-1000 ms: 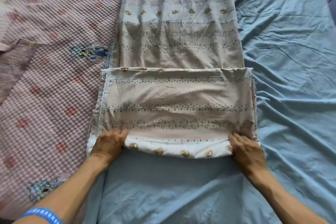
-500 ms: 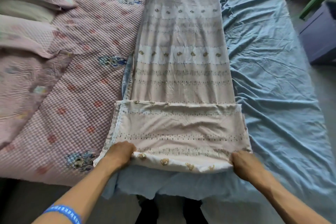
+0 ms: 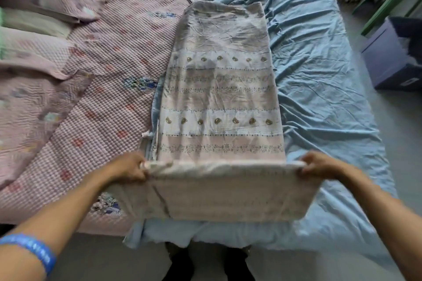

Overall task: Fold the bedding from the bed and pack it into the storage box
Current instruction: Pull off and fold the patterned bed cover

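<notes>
At the foot of the bed, the left hand [image 3: 129, 166] and right hand [image 3: 319, 164] each pinch a corner of the patterned sheet [image 3: 219, 98], seemingly its folded end. Carry both corners forward level, keeping edges matched. The storage box [image 3: 388, 57] waits on the floor, right.

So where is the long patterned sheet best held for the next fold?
By the two corners of its folded near end, from the foot of the bed, as the left hand and right hand do. The patterned sheet is a long narrow strip, so gripping both corners keeps the fold's edge straight.
</notes>
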